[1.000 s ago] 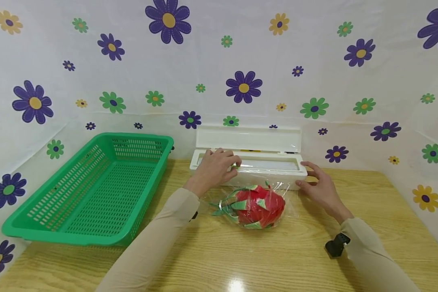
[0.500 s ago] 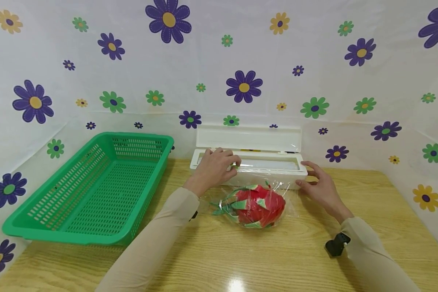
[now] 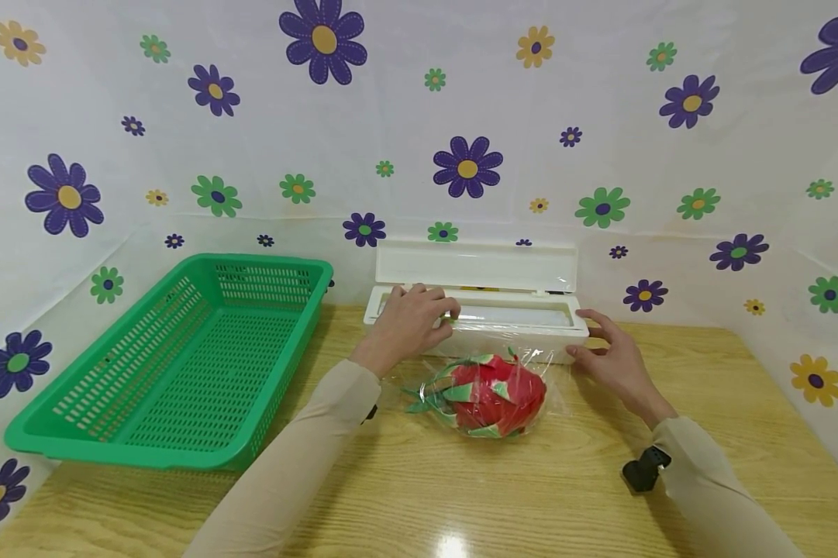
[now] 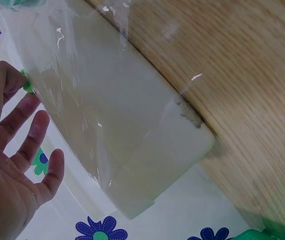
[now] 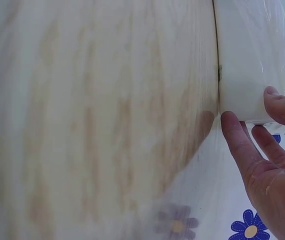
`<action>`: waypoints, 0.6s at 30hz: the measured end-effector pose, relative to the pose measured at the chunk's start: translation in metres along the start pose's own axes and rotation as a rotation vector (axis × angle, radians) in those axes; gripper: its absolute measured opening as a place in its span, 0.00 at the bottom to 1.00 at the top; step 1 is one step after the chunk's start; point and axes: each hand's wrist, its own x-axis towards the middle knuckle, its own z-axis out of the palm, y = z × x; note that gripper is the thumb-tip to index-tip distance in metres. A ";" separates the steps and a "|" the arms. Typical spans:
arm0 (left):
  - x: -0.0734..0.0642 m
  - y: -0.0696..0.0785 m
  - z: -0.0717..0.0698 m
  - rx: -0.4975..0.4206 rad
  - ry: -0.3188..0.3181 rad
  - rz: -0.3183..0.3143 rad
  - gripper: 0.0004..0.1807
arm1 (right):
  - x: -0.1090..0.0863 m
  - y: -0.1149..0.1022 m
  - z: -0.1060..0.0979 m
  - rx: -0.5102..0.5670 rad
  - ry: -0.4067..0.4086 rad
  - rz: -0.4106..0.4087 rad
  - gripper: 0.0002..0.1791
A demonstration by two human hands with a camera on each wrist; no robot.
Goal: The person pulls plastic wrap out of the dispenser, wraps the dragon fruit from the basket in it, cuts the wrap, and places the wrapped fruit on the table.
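Observation:
A white cling film dispenser box (image 3: 516, 338) stands near the wall with its lid (image 3: 476, 265) raised and a film roll (image 3: 519, 315) inside. My left hand (image 3: 412, 322) is over the box's left part, thumb and forefinger pinching a small green slider (image 4: 27, 82) at its top edge. The other left fingers are spread loosely behind. My right hand (image 3: 617, 368) holds the box's right end, its digits (image 5: 237, 135) against the end and front. Clear film runs from the box over a red dragon fruit (image 3: 498, 395) with green scales, lying in front.
A green perforated basket (image 3: 272, 418) stands on the left of the wooden table (image 3: 516, 504). Behind the table hangs a white flower-patterned cloth (image 3: 405, 116). Black wrist devices are worn on both sleeves, the right one (image 3: 645, 469) plainer to see.

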 end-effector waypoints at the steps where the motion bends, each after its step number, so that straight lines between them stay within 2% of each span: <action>1: 0.000 0.000 0.000 0.002 0.000 -0.001 0.07 | 0.000 0.000 0.000 -0.001 0.001 0.000 0.37; 18: -0.006 -0.005 -0.001 0.015 0.007 -0.006 0.07 | 0.000 0.000 0.001 -0.012 0.004 0.005 0.37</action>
